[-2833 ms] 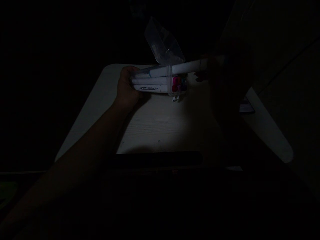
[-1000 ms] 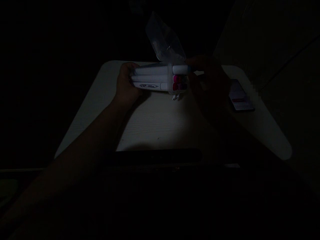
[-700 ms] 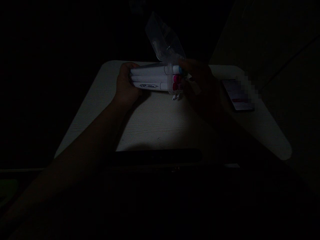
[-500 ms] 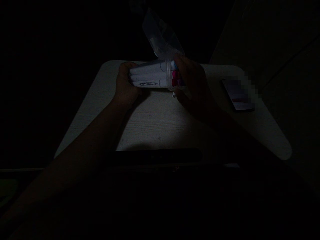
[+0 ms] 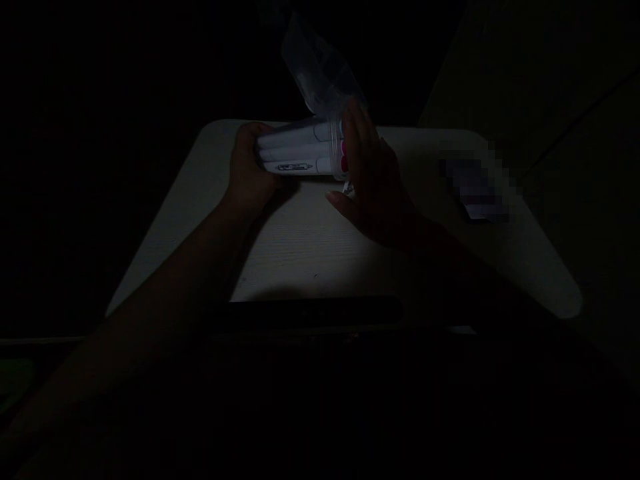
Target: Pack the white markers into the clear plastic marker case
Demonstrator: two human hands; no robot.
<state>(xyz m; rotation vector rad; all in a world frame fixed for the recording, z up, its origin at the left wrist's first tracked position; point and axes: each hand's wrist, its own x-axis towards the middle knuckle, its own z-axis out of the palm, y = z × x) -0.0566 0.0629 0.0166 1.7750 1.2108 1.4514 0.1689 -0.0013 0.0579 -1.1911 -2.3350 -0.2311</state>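
Observation:
A clear plastic case (image 5: 337, 143) lies on its side, its hinged lid (image 5: 320, 67) swung up and away at the back. Several white-barrelled markers (image 5: 293, 150) fill it, with blue, pink and red cap ends showing at the mouth on the right. My left hand (image 5: 250, 163) is wrapped round the closed end of the case at the left. Against the cap ends, my right hand (image 5: 373, 177) is held flat with its fingers stretched upward and the thumb apart below. Its palm side covers part of the caps. The scene is very dark.
Under the case is a pale wood-grain table (image 5: 295, 243) with rounded corners. A phone-like device (image 5: 475, 193), partly pixelated, lies at the table's right. A dark strip (image 5: 320, 312) runs along the table's front edge.
My right hand has shifted left against the marker ends, its fingers straightening from a curl and hiding more caps. My left hand and the case have barely moved.

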